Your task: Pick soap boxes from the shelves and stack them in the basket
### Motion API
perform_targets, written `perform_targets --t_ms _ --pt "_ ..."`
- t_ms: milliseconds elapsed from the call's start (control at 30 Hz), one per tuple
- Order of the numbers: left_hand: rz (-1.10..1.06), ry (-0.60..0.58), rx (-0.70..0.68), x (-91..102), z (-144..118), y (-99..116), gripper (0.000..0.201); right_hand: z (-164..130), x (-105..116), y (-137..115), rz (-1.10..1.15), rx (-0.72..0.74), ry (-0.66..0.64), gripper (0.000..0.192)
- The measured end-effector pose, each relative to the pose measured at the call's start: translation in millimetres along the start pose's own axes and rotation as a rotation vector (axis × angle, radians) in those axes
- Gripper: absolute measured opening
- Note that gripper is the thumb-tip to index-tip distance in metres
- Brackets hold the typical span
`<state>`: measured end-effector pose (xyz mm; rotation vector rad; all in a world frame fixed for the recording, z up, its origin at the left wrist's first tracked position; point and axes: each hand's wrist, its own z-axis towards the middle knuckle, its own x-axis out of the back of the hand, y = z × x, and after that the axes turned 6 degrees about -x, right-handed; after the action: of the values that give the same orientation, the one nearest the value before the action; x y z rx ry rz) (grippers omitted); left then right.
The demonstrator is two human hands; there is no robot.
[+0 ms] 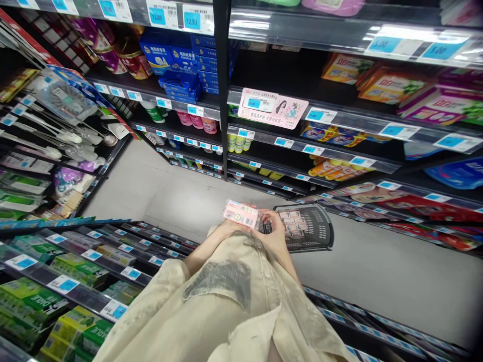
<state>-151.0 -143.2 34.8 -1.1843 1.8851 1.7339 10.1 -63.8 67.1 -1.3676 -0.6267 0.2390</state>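
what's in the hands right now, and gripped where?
A flat pink packet, held in front of the body over the dark basket. The right hand grips its right end; the left hand is mostly hidden under its left end.

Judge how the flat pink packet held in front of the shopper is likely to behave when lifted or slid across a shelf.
The pink packet looks thin and flat, so it is probably light and unlikely to roll. It lies level across the right hand without sagging, suggesting a fairly stiff card backing. Its surface looks glossy, so it may slide easily. The left hand is hidden behind it.
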Motion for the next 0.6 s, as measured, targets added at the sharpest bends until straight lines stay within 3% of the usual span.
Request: perform_targets --t_ms 233,600 --pt "0.022 0.01 0.037 -7.0 0.0 5.5 0.102 0.3 1.1 1.0 -0.021 -0.005 -0.007 0.054" --pt "0.038 -0.02 0.035 -4.8 -1.4 4.5 0.094 0.8 0.7 -2.8 0.011 0.004 -0.011 0.052"
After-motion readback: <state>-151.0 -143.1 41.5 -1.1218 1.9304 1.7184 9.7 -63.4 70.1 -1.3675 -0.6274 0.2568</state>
